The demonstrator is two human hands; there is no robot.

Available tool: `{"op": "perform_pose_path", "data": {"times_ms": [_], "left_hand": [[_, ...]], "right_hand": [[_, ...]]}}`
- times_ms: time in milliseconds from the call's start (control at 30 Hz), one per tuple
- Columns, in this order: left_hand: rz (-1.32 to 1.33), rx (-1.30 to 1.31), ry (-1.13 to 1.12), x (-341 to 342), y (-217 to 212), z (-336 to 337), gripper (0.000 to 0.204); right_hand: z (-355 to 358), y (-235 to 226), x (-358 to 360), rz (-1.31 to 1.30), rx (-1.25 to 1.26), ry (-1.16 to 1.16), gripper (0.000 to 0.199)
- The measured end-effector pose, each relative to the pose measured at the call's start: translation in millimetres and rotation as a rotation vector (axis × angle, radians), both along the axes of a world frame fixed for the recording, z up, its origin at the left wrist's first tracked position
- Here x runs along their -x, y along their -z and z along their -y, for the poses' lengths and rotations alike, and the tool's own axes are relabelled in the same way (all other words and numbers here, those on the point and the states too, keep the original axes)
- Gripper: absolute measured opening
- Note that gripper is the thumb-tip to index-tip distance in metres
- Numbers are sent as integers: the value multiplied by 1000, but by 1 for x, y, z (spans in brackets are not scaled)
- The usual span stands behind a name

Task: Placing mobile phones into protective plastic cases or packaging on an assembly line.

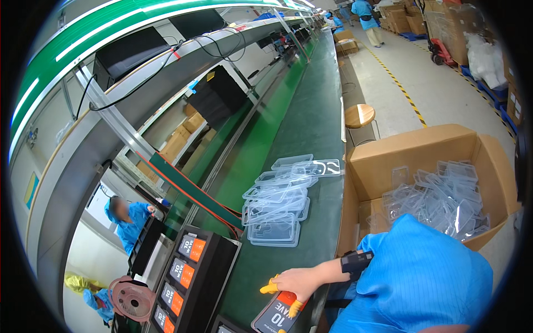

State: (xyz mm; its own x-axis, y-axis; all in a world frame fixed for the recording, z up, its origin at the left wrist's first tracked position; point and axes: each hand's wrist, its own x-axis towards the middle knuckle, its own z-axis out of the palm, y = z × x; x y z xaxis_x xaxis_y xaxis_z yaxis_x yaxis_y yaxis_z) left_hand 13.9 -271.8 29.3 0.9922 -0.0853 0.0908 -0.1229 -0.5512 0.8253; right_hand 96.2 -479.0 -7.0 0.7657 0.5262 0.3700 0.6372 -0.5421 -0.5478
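One black-and-orange package, clamped in the grip of the right hand, is right of the black rack, not yet inside; the left grip I cannot tell. Four similar packages already fill rack slots. Beyond the rack, stacked clear covers seemingly remain.

The orange-and-grey box looks smooth, plastic cases glossy.
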Motion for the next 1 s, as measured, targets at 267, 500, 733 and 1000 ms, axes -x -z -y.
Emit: {"op": "perform_pose_path", "data": {"times_ms": [267,500,733,1000], "left_hand": [[-16,63,-10,-2,0,-7,34],[-101,176,60,-17,2,-19,36],[-131,310,239,-20,26,27,53],[-39,400,132,-48,94,29,22]], "right_hand": [[-1,-7,-2,-210,2,-9,53],[-4,-4,11,-143,-89,126,50],[-29,24,3,-543,-833,-77,38],[-30,34,-4,-697,-806,-125,33]]}}
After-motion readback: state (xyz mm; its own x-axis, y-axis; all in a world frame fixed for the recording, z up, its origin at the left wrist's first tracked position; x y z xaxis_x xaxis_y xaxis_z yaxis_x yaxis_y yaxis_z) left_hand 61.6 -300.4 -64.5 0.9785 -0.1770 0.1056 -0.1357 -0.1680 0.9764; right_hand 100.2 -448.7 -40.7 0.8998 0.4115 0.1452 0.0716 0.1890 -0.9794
